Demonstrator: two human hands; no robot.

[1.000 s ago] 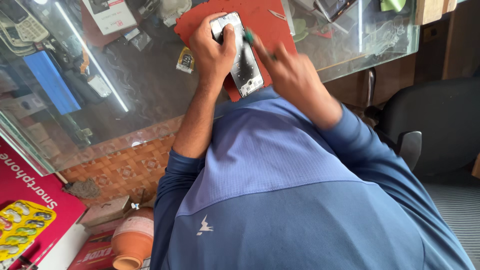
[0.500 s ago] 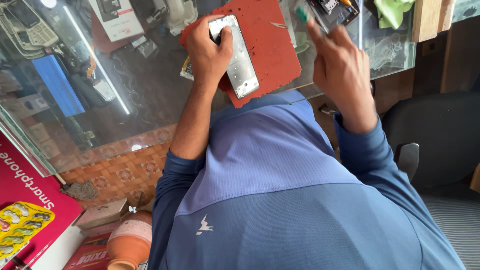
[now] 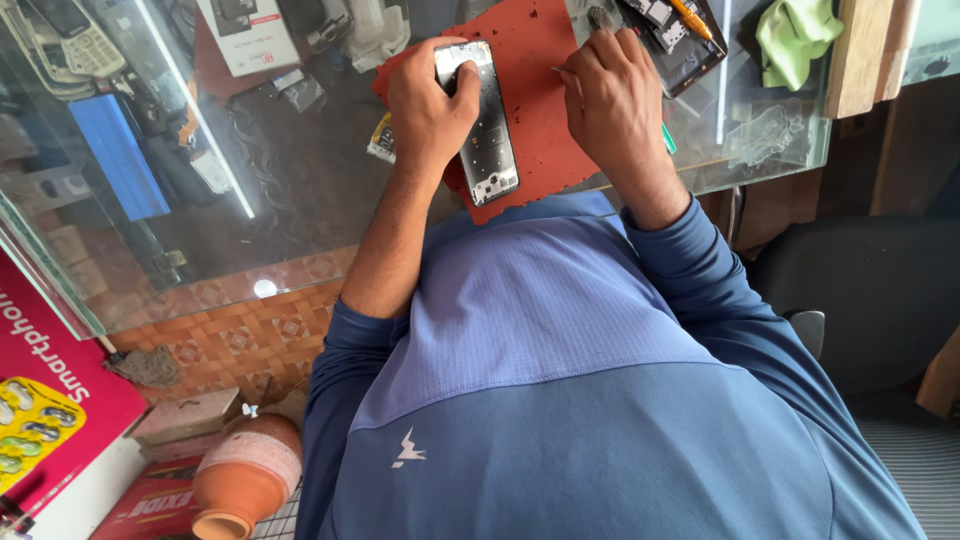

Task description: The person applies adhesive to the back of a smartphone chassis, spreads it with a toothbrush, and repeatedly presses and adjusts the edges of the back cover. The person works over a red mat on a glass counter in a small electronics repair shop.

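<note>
An opened phone frame (image 3: 487, 130), dark with bare metal inside, lies on a red work mat (image 3: 540, 60) on the glass counter. My left hand (image 3: 430, 100) presses down on its upper left edge and grips it. My right hand (image 3: 612, 92) hovers over the mat just right of the phone, fingers closed on a thin metal tool (image 3: 558, 70) with a green handle end (image 3: 666, 138) showing below the hand. The tool's tip points toward the phone's right side.
A dark tray of phone parts (image 3: 672, 35) with a yellow pen sits at the top right, next to a green cloth (image 3: 795, 30) and a wooden block (image 3: 862, 55). Old handsets and boxes show under the glass counter (image 3: 200, 200). A clay pot (image 3: 245, 480) stands on the floor.
My right hand came back down from the parts tray to the mat beside the phone. The left hand stayed on the phone frame.
</note>
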